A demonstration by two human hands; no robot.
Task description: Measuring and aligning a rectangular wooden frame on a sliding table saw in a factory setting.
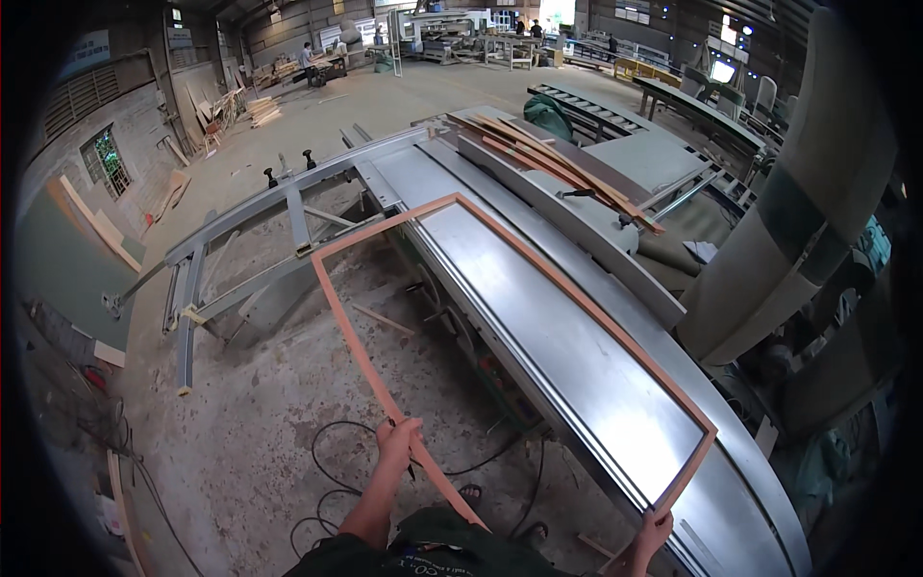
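Observation:
A long rectangular wooden frame point(354, 335) of thin reddish-brown strips is held in front of me. Its far long side lies over the shiny metal sliding table point(538, 332) of a panel saw, while the near long side hangs over the floor. My left hand point(396, 444) is wrapped around the near long strip, and a small dark object shows just below its fingers. At the lower right, my right hand point(655, 532) grips the frame's short end strip beside the table's edge. The frame's lowest corner is hidden near my dark shirt.
Loose wooden strips point(558, 163) lie beyond the saw's fence point(577, 226). An outrigger rail frame point(240, 216) extends left. Black cables point(322, 457) coil on the floor near my feet. A thick grey duct point(769, 212) stands at right. Several people are far back among machines.

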